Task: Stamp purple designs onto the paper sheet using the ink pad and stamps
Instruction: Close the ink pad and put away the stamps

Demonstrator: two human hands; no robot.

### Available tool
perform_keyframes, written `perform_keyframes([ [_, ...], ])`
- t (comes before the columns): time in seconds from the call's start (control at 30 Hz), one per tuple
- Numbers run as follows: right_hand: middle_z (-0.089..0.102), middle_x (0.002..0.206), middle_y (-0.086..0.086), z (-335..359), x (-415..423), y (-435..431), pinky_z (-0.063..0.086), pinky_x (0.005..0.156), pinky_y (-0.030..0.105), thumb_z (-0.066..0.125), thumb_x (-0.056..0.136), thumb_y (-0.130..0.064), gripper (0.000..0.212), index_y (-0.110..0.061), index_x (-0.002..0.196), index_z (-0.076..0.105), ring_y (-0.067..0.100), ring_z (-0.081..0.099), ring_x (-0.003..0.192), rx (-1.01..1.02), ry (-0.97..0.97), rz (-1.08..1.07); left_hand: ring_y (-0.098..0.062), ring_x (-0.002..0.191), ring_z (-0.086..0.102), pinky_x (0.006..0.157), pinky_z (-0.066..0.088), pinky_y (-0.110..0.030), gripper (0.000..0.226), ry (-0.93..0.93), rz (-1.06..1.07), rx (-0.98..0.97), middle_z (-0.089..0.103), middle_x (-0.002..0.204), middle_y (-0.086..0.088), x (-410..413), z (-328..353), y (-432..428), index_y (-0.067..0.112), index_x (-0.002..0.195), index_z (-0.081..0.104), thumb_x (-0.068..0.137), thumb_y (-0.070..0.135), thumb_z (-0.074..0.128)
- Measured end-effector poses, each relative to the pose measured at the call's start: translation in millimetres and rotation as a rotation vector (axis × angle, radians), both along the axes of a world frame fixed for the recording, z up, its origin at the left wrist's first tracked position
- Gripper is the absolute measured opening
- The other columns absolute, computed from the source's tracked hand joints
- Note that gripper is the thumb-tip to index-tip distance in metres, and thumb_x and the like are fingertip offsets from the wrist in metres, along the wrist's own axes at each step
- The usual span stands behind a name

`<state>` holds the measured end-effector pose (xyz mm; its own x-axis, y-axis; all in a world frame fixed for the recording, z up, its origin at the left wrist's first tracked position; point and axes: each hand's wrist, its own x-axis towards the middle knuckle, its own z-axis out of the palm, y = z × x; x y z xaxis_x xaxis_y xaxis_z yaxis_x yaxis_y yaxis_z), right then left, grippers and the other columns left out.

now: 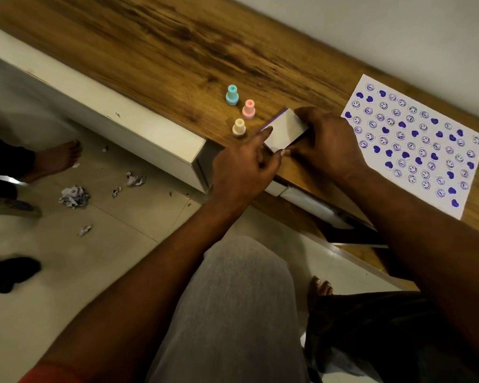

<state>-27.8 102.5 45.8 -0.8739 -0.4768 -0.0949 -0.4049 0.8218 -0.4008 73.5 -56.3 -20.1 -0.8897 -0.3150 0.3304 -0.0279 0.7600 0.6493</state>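
Left hand (246,167) pinches the near-left corner of the ink pad (285,128), with the forefinger lying along the pad's left edge and the thumb at its near corner. Right hand (324,139) is curled over the pad's right and far side, gripping it. Both hands are closed on the same object. The pad is a flat white box with a purple strip along its left long side. It lies near the front edge of the table (177,51), between the two hands, its long axis running roughly from the table's front edge toward the wall. The white top hides any ink face, so it looks lidded; judged so, not certain. Three stamps stand upright just left of the pad: cream stamp (238,128) closest, almost touching the left forefinger, pink stamp (248,109) beyond it, teal stamp (232,94) farthest. The left hand is the nearer one for any stamp. Paper sheet (415,145) lies flat to the right, just past the right wrist, and is crowded with purple smiley faces and hearts with few gaps, so the task looks nearly finished. The table top is wood-grain with a white front, set against a pale wall. On the tiled floor are crumpled paper scraps (74,197).
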Motion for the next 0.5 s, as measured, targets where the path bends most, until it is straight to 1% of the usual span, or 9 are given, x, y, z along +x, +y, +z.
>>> perform_keyframes([
  [0.03,0.065,0.138,0.007,-0.1,-1.0,0.8,0.049,0.101,0.037,0.08,0.085,-0.043,0.073,-0.024,0.149,0.051,0.028,0.063,0.123,0.005,0.028,0.025,-0.006,0.073,0.068,0.061,0.04,-0.013,0.062,-0.022,0.013,-0.111,0.074,0.086,0.006,-6.1,2.5,1.5,0.018,0.142,0.064,0.097,0.06,0.062],
  [0.1,0.069,0.131,0.008,1.2,-2.1,3.0,0.052,0.096,0.038,0.073,0.092,-0.039,0.058,-0.024,0.145,0.056,0.029,0.066,0.115,0.034,0.096,0.094,-0.017,0.083,0.072,0.063,0.041,-0.021,0.068,-0.088,0.02,-0.262,0.076,0.099,-0.003,-13.2,5.6,2.5,0.017,0.145,0.062,0.098,0.066,0.056],
  [0.17,0.069,0.13,0.008,2.5,-1.6,6.6,0.053,0.092,0.04,0.066,0.098,-0.038,0.046,-0.023,0.14,0.062,0.03,0.065,0.115,0.072,0.161,0.179,-0.02,0.085,0.072,0.065,0.041,-0.025,0.068,-0.122,0.029,-0.312,0.075,0.101,-0.005,-13.9,5.6,3.3,0.018,0.146,0.061,0.099,0.066,0.054],
  [0.23,0.065,0.138,0.008,1.6,-0.7,9.5,0.053,0.093,0.042,0.063,0.1,-0.036,0.04,-0.02,0.136,0.065,0.032,0.061,0.122,0.107,0.205,0.262,-0.02,0.088,0.072,0.067,0.045,-0.028,0.067,-0.136,0.029,-0.308,0.076,0.103,-0.005,-12.2,4.3,2.3,0.019,0.148,0.059,0.1,0.065,0.055],
  [0.3,0.054,0.151,0.009,2.8,-3.7,9.9,0.049,0.101,0.044,0.066,0.099,-0.036,0.039,-0.019,0.133,0.065,0.033,0.054,0.133,0.117,0.186,0.313,-0.019,0.09,0.073,0.071,0.051,-0.03,0.065,-0.141,0.034,-0.294,0.077,0.104,-0.003,-10.3,4.4,0.7,0.021,0.148,0.059,0.099,0.064,0.056],
  [0.37,0.044,0.16,0.007,6.2,-10.4,9.1,0.043,0.11,0.045,0.071,0.095,-0.038,0.043,-0.018,0.132,0.062,0.033,0.045,0.141,0.112,0.123,0.367,-0.018,0.09,0.073,0.071,0.051,-0.029,0.064,-0.138,0.03,-0.262,0.077,0.103,-0.001,-8.7,7.2,-1.3,0.02,0.147,0.06,0.099,0.062,0.058],
  [0.43,0.044,0.16,0.006,10.7,-17.4,8.3,0.04,0.114,0.045,0.073,0.092,-0.038,0.052,-0.019,0.138,0.057,0.031,0.044,0.143,0.133,0.066,0.423,-0.019,0.086,0.074,0.068,0.046,-0.026,0.064,-0.123,0.017,-0.238,0.078,0.098,-0.002,-7.1,10.9,-1.9,0.018,0.145,0.061,0.097,0.059,0.061],
  [0.5,0.051,0.153,0.008,13.8,-22.1,7.6,0.041,0.112,0.045,0.074,0.092,-0.034,0.06,-0.018,0.145,0.052,0.03,0.047,0.14,0.154,0.05,0.462,-0.019,0.081,0.074,0.066,0.041,-0.023,0.066,-0.1,0.033,-0.253,0.078,0.094,-0.001,-4.9,14.6,-2.0,0.017,0.145,0.06,0.095,0.059,0.063],
])
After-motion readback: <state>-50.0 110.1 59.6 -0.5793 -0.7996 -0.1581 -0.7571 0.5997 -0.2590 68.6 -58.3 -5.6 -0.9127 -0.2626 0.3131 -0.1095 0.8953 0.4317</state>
